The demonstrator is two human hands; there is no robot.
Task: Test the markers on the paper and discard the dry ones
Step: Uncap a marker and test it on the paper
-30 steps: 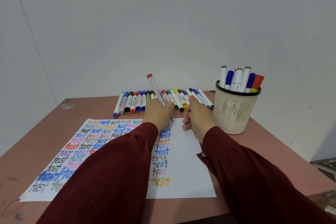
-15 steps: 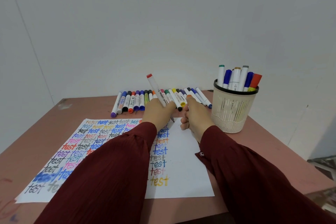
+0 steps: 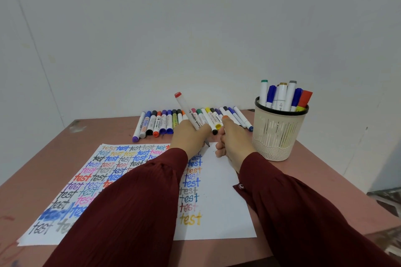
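I have the red-ended marker (image 3: 188, 112) gripped in my left hand (image 3: 188, 140), tilted, with its dark tip down at the top of the blank right strip of the paper (image 3: 221, 193). I cannot tell whether the tip touches. My right hand (image 3: 234, 144) sits just beside it, curled round an orange cap (image 3: 225, 117), which I take to be this marker's.

Coloured "test" words fill the sheet's left and middle, so I judge that much of the testing is done. This marker's stroke is not yet made. A row of markers (image 3: 160, 122) lies behind the paper, and more stand in the mesh cup (image 3: 278, 136) at the right of the table (image 3: 329, 180). I cannot say which group is tested or dry.
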